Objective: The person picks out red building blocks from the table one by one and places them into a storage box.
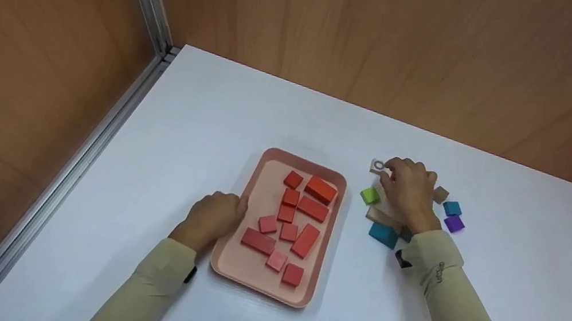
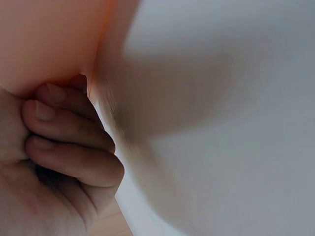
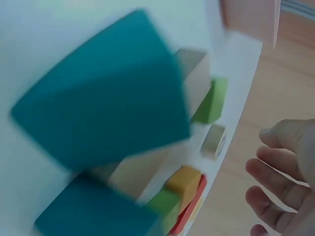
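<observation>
My left hand (image 1: 212, 217) grips the left edge of a pink tray (image 1: 260, 197); its curled fingers (image 2: 69, 128) lie against the tray's side in the left wrist view. Several red and pinkish blocks (image 1: 306, 240) lie inside. Over a loose group of mixed blocks, my right hand (image 1: 410, 192) reaches down with bent, separated fingers. Nothing is held between them in the right wrist view. Near that hand lie a red block (image 3: 192, 204), an orange block (image 3: 184, 181), green blocks (image 3: 211, 103) and a small wooden block with a ring mark (image 3: 214, 140).
Teal blocks (image 1: 383, 235) and a plain wooden block (image 1: 382, 217) lie nearer the wrist. To the right are a purple block (image 1: 454, 223) and a blue block (image 1: 452, 208). Wooden panels (image 1: 376, 36) border the white table (image 1: 226, 98) at the back and sides.
</observation>
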`<action>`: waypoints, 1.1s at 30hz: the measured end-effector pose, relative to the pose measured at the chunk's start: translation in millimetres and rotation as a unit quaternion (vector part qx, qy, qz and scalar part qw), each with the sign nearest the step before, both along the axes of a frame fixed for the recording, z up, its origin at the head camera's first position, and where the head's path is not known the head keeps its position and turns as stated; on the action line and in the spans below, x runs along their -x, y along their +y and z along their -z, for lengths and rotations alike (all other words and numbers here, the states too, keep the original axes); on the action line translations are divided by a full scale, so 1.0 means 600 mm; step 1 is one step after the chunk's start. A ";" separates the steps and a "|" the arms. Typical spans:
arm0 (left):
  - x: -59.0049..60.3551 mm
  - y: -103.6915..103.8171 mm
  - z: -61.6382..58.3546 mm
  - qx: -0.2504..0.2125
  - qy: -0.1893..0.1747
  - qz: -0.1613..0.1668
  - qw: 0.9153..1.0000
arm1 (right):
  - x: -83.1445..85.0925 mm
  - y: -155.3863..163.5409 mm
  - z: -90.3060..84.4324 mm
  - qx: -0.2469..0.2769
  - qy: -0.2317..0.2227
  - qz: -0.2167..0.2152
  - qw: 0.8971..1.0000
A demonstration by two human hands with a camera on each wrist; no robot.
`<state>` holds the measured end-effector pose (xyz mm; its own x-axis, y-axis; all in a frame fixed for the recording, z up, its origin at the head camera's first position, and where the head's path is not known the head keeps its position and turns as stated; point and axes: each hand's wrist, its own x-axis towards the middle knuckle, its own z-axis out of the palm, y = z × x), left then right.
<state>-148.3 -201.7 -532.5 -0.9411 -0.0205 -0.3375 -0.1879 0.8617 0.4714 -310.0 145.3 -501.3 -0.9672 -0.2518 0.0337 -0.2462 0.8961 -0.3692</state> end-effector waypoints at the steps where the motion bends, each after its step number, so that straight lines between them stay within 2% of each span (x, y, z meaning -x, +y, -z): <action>1: 0.000 0.000 -0.001 -0.002 -0.002 -0.001 1.000 | 0.002 0.009 0.003 0.000 0.000 0.008 1.000; 5: -0.003 -0.002 -0.002 -0.008 -0.015 -0.009 1.000 | 0.004 0.041 0.012 0.006 -0.012 0.033 0.999; 11: -0.010 -0.013 0.000 -0.004 -0.023 -0.015 1.000 | 0.006 0.068 0.025 0.009 -0.044 0.048 0.998; 16: -0.012 -0.020 0.001 0.004 -0.028 -0.019 0.999 | 0.010 0.073 0.033 0.005 -0.051 0.049 0.997; 21: -0.012 -0.019 0.001 0.019 -0.014 -0.010 1.000 | 0.012 0.074 0.037 -0.009 -0.052 0.050 0.997; 33: -0.012 -0.020 0.000 0.019 -0.013 -0.014 1.000 | 0.021 0.074 0.028 -0.028 -0.091 0.043 0.994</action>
